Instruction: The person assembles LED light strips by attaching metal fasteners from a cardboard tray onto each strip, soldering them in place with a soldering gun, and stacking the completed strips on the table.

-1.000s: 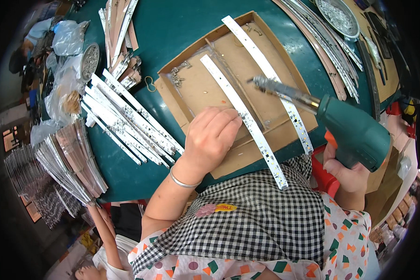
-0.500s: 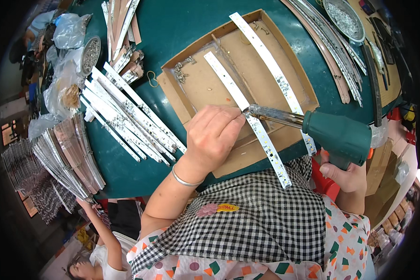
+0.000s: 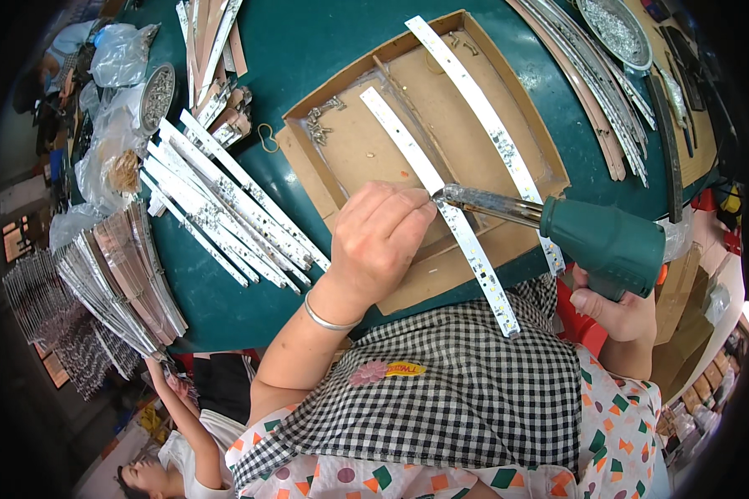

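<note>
In the head view, the left hand (image 3: 383,241) is at the centre of the frame, thumb and fingers pressed together at the left edge of a white strip (image 3: 477,262); whether something small is pinched between the fingertips cannot be told. The strip slants over a shallow cardboard box (image 3: 345,162), its lower end reaching past the box toward a checked apron (image 3: 458,391). At the right of the frame, the right hand (image 3: 620,314) is wrapped around the handle of a green gun-shaped tool (image 3: 603,239), whose tip is over the strip, just beside the left fingertips. A second strip (image 3: 501,137) lies across the right half of the box. Small metal pieces (image 3: 320,123) sit in the box's left corner. Left of the box, a pile of strips (image 3: 225,212) rests on the green table (image 3: 308,50). A co-worker's arm (image 3: 179,407) shows at lower left.
</note>
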### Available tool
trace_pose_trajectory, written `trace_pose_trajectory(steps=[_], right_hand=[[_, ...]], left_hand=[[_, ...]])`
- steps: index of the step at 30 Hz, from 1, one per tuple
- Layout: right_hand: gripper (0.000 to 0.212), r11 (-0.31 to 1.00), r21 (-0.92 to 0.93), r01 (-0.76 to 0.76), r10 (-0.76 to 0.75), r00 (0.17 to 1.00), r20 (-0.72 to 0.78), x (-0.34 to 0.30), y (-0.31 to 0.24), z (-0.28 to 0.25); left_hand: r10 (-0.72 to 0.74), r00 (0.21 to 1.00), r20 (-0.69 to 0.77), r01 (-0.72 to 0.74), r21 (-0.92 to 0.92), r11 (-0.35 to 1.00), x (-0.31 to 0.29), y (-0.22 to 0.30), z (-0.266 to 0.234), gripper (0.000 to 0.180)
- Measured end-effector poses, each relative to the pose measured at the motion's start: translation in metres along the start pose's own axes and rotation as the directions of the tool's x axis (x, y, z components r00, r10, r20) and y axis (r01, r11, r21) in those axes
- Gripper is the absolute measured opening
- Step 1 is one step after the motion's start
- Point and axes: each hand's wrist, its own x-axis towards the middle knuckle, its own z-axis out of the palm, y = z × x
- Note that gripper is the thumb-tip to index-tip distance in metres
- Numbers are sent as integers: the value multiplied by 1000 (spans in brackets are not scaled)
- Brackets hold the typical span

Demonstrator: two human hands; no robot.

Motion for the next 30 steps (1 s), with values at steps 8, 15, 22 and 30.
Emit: trace_pose_trajectory(steps=[8, 15, 22, 30], right_hand=[[77, 920, 387, 71, 9, 980, -201, 12, -13, -6], [74, 891, -323, 320, -446, 756, -479, 16, -53, -44], [56, 861, -303, 409, -499, 794, -346, 55, -19, -9], [38, 810, -507, 294, -465, 850, -249, 54, 22, 21]], left_hand=[[-2, 1000, -27, 2, 0, 1000, -2, 0, 2, 19], [-25, 1000, -16, 25, -14, 1000, 3, 3, -4, 20], [-82, 981, 174, 99, -91, 991, 10, 34, -40, 26], [179, 913, 366, -159, -84, 984, 9, 57, -30, 23]])
